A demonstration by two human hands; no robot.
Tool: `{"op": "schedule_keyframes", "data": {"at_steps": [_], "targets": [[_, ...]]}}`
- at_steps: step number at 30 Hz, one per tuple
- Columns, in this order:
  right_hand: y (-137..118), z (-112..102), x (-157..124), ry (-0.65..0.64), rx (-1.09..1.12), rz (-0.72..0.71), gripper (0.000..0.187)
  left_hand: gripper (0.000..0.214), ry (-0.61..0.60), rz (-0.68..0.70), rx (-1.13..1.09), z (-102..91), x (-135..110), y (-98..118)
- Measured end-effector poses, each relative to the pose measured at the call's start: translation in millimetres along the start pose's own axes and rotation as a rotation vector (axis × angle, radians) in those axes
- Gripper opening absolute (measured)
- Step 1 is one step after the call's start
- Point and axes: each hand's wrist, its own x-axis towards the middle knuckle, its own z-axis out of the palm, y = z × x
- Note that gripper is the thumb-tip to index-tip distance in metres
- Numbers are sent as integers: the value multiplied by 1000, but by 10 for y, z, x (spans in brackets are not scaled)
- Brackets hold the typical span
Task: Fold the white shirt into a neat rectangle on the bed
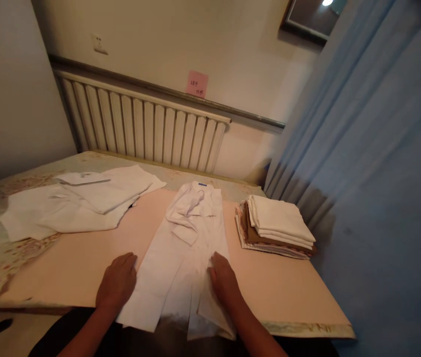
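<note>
A white shirt [188,238] lies lengthwise on the peach-coloured table top [84,263], collar away from me, sides folded in, and its hem hangs over the near edge. My left hand [117,285] rests flat at the shirt's left edge, fingers stretched out. My right hand [223,280] lies flat on the shirt's lower right part, fingers extended and holding nothing.
Unfolded white garments [77,203] are spread at the left. A stack of folded white and brown cloths [275,225] stands at the right. A radiator [139,124] lines the far wall with a pink note [196,84] above it. A blue curtain [374,163] hangs at the right.
</note>
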Motion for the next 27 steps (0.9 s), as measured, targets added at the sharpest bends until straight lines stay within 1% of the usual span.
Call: {"op": "schedule_keyframes", "data": {"at_steps": [2,5,7,10,12,14,17,24,27], "targets": [[121,168,202,18,70,68,40,38,-10,-2,6,-13,5,4],[236,379,513,88,185,262,41,39,-32,-6,12,-23,15,8],[291,479,689,147,201,388,41,40,-32,-7,20,-15,20,3],[368,577,848,199,217,523,40,40,-26,5,27,13,23,-16],[412,617,876,205,248,558,41,40,-22,19,30,31,25,-32],[441,641,860,195,277,552,44,40,-13,31,31,43,26,-45],[441,650,800,172,284,500,46,39,-8,30,33,42,27,-50],[259,635,675,153,154,285,40,39,-26,12,25,6,30,-29],[212,626,649,155,106,225,38,39,-41,-2,14,-1,32,-23]]}}
